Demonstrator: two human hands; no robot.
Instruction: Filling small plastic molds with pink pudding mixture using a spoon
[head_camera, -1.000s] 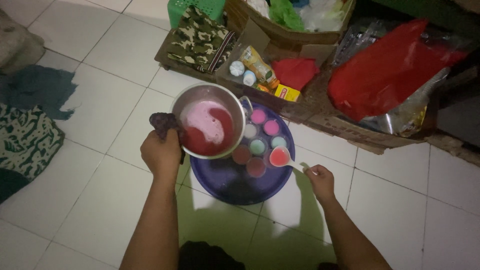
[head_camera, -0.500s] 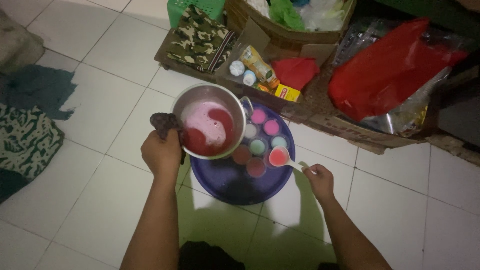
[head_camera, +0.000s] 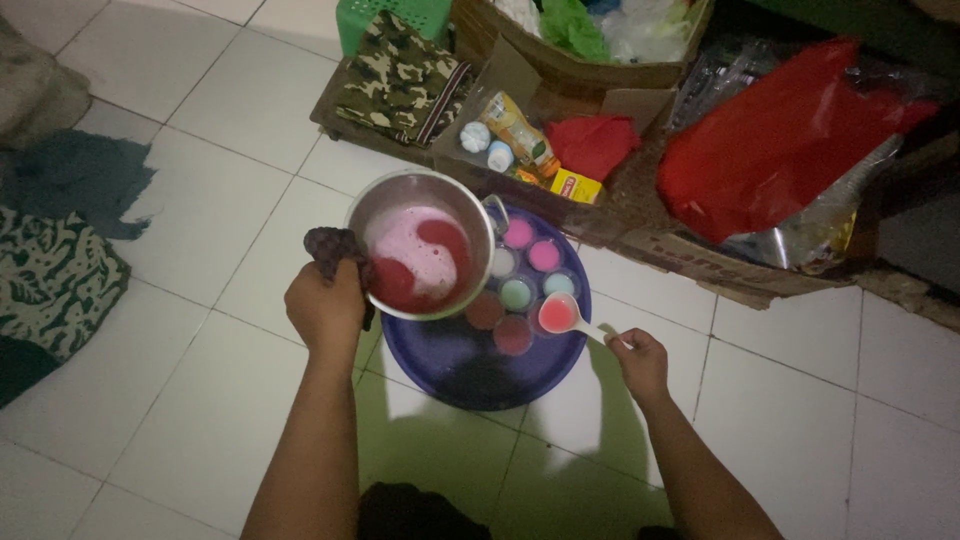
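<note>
Holding tight, my left hand (head_camera: 325, 308) grips a dark crumpled cloth (head_camera: 335, 250) against the side of a round shiny metal pot (head_camera: 425, 245). That pot has red and pink liquid with foam inside, and it hangs over the left part of a big round dark blue tray (head_camera: 450, 365) on the white tile floor (head_camera: 200, 210). My right hand (head_camera: 640, 362) is closed around the handle of a small white plastic spoon (head_camera: 562, 316) full of pink liquid, over the right side of the tray. Little round cups (head_camera: 530, 260) sit on the tray, some pink, one green, some dark red. Far off is a brown cardboard box (head_camera: 560, 150) with a red plastic bag (head_camera: 780, 150) to its right.
</note>
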